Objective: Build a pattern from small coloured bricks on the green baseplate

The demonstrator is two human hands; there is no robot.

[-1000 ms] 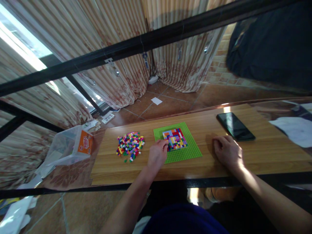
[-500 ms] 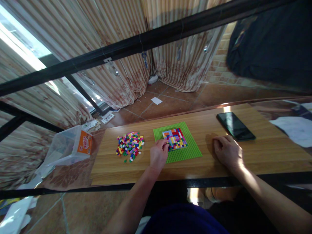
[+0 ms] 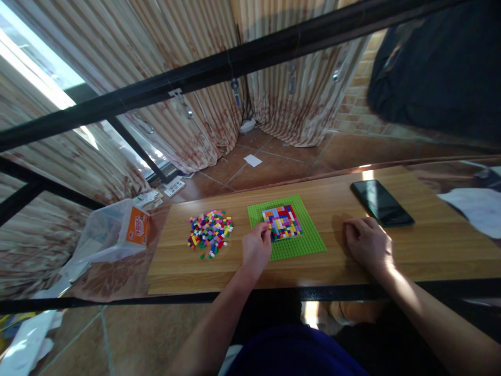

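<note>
A green baseplate [image 3: 305, 240] lies on the wooden table [image 3: 430, 245], and a square patch of many-coloured small bricks [image 3: 282, 221] covers its middle. My left hand [image 3: 256, 248] rests on the plate's left part, fingers pinched together at the near left corner of the brick patch; what they pinch is too small to make out. A loose pile of coloured bricks [image 3: 210, 233] lies on the table to the left of that hand. My right hand [image 3: 368, 244] lies on the bare table right of the plate, fingers curled under, nothing visible in it.
A black phone [image 3: 381, 202] lies at the back right of the table. A clear plastic tub with an orange label [image 3: 117, 232] lies tipped off the table's left end. A black frame bar crosses above. White paper sits at the far right.
My left hand has edged slightly right along the brick patch's near left corner. The right hand has stayed put.
</note>
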